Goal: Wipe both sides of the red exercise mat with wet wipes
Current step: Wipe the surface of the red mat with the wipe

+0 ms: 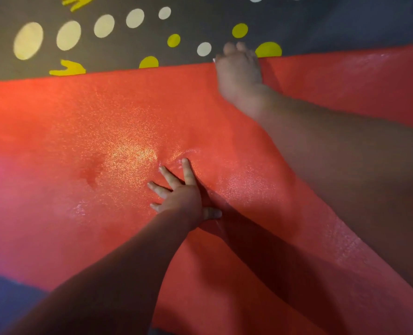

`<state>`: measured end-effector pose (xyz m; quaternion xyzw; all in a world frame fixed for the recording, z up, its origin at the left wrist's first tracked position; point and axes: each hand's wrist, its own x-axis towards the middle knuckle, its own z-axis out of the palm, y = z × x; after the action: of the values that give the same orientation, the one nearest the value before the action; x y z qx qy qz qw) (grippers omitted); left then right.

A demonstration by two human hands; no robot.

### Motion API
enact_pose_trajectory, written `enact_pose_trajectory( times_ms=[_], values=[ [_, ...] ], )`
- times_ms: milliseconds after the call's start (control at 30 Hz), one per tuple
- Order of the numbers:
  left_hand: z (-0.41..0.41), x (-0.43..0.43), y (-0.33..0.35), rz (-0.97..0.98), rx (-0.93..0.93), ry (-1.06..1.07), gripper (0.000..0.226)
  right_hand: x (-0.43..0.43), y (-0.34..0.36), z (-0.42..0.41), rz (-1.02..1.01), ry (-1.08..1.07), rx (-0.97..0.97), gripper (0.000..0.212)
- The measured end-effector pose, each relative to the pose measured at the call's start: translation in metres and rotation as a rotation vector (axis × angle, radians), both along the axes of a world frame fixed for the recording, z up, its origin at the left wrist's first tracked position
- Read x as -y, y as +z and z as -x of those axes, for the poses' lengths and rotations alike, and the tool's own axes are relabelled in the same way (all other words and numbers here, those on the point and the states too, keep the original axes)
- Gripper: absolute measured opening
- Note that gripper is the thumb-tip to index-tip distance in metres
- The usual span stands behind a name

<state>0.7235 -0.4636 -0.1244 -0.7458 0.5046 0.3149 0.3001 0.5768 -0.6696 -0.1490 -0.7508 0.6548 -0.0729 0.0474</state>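
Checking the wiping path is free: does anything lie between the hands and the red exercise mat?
Nothing visible does. The left hand rests flat, fingers spread, directly on the red textured exercise mat; the right hand sits at its far edge, too blurred to tell what it holds.

I count one red mat (104, 122). My grips number two: left grip (183, 193) and right grip (239, 66). Beneath the mat lies one dark floor covering (321, 25). Its print carries nine pale spots (28, 41), three of them cut by the frame edge. There are four yellow spots (239, 30), two partly under the mat, and two yellow hand shapes (67, 68), one cut by the top edge.
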Motion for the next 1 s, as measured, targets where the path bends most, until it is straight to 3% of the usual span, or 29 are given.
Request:
enact_pose_trajectory(
  times_ms=[67,167,233,300,433,500,700,800,867,1000],
  values=[
    [-0.001,0.000,-0.003,0.004,0.006,-0.005,0.156,-0.021,0.003,-0.022,-0.025,0.192,0.009,0.036],
    [-0.002,0.000,-0.006,0.009,0.006,0.003,0.156,-0.082,0.003,-0.048,-0.048,0.665,0.063,0.038],
    [-0.003,0.001,-0.006,0.003,0.001,0.003,0.156,-0.093,0.006,-0.042,-0.044,0.803,0.043,0.038],
    [-0.004,0.001,-0.005,-0.001,-0.018,0.003,0.155,-0.066,0.005,-0.026,-0.006,0.654,-0.022,0.038],
    [-0.003,0.002,-0.002,-0.004,-0.028,0.003,0.155,-0.013,0.003,0.024,0.009,0.122,-0.028,0.035],
    [-0.004,0.002,0.000,0.000,-0.039,-0.002,0.154,-0.022,0.001,0.020,-0.030,0.172,-0.017,0.037],
    [-0.005,-0.002,0.005,0.040,-0.075,-0.017,0.152,-0.150,0.003,0.008,-0.101,0.821,0.038,0.052],
    [-0.007,-0.005,0.008,0.066,-0.070,-0.028,0.152,-0.167,0.003,0.030,-0.115,0.932,0.018,0.052],
    [-0.011,-0.009,0.011,0.098,-0.082,-0.041,0.151,-0.147,0.001,0.042,-0.030,0.856,-0.072,0.059],
    [-0.027,-0.024,0.018,0.134,-0.099,-0.143,0.145,-0.104,0.002,0.056,-0.076,0.283,-0.070,0.039]
  ],
)
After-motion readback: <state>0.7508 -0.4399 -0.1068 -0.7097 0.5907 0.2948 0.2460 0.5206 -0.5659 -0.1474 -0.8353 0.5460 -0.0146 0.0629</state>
